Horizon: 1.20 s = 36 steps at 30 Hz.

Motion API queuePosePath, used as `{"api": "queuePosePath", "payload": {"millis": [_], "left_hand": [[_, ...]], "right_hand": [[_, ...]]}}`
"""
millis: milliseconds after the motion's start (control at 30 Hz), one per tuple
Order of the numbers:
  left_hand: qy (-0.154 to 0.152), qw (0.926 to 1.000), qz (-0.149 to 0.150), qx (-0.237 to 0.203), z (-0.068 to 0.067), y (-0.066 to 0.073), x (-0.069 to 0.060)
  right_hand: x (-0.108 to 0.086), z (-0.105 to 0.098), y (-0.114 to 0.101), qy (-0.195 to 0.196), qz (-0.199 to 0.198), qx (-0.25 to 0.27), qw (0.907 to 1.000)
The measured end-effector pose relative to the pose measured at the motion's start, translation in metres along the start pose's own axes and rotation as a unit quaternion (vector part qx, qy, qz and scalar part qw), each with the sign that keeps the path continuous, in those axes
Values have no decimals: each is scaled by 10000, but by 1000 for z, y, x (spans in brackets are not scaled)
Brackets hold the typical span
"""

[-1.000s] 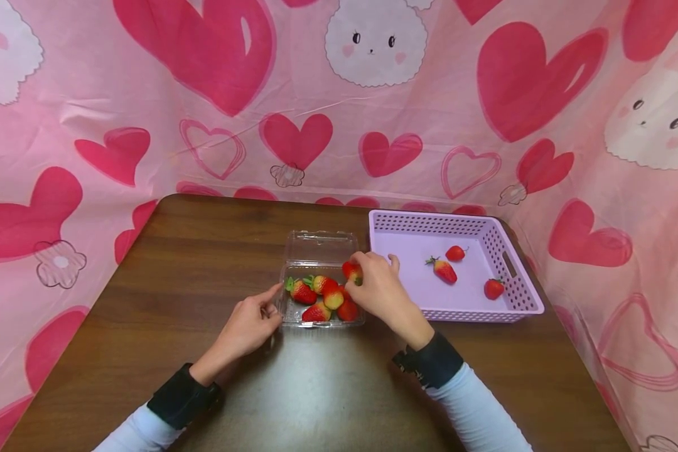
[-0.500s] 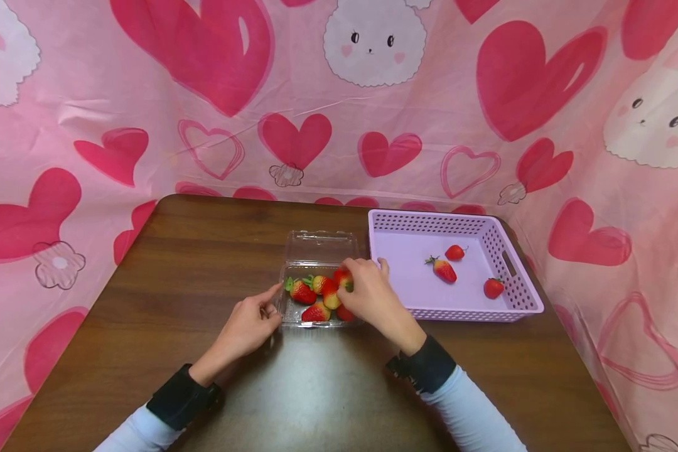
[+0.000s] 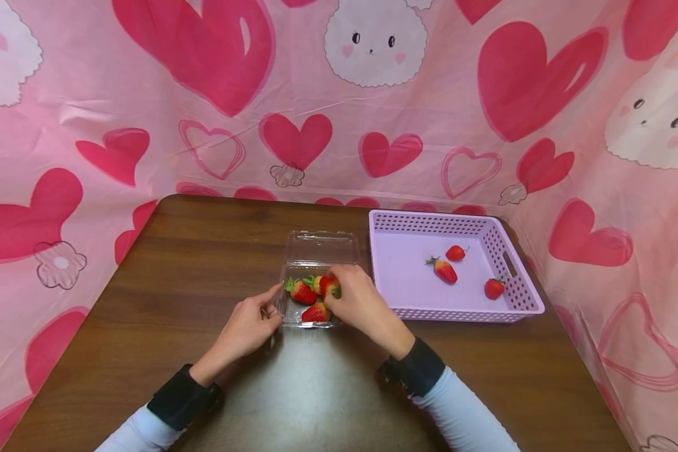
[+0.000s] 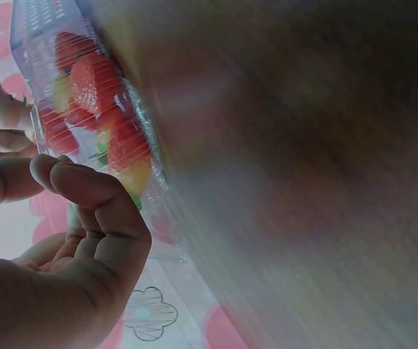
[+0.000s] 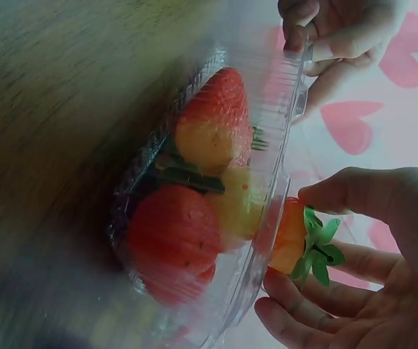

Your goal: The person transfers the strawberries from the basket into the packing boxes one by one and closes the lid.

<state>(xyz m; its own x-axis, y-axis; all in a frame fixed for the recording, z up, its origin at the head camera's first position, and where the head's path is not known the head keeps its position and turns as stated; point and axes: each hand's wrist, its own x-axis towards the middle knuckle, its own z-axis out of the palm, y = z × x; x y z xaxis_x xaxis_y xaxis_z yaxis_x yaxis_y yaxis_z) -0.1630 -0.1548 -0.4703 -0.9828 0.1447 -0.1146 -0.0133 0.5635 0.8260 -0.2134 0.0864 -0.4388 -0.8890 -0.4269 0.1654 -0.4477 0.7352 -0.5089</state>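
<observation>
Moved right hand (image 3: pixel 358 302) left since earlier frame, further over ribbed clear-plastic box (image 5: pixel 274 94). Pinching rounded, leafy-capped strawberry (image 5: pixel 288 240) at rim level. Touching box side with left hand (image 3: pixel 251 323), fingers bent; can't tell if gripping.

My left arm (image 3: pixel 141 430) comes in from the near left and my right arm (image 3: pixel 466 408) from the near right, both slanting far and inward, pale-sleeved, with a dark band (image 3: pixel 183 395) round each wrist. My left hand (image 3: pixel 251 323) pinches, thumb and index tips together, the other fingers folded toward the palm. My right hand (image 3: pixel 358 301) sits slightly farther, back upward, pointing left and far; its thumb opposes bent fingers in a light grip. The two hands are near but apart.
</observation>
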Motion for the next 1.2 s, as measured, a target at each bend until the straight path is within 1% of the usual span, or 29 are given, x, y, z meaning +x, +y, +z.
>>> {"api": "queuePosePath", "payload": {"millis": [167,267,567,800,1000,1200], "left_hand": [[20,10000,15,15,0,0,1],[16,10000,-19,16,1,0,1],[-9,10000,-40,-84,-1,0,0],[-24,10000,-11,-67,-1,1,0],[-36,10000,7,-72,-1,1,0],[-3,10000,66,-16,0,-1,1]], "right_hand": [[1,2,-4,-89,-201,74,9997],[2,4,-6,-150,-229,88,9996],[2,11,-10,-250,-452,-55,9986],[3,20,-15,-333,-548,-97,9979],[4,25,-20,-432,-537,19,9976],[5,27,-23,-708,-600,61,9957]]}}
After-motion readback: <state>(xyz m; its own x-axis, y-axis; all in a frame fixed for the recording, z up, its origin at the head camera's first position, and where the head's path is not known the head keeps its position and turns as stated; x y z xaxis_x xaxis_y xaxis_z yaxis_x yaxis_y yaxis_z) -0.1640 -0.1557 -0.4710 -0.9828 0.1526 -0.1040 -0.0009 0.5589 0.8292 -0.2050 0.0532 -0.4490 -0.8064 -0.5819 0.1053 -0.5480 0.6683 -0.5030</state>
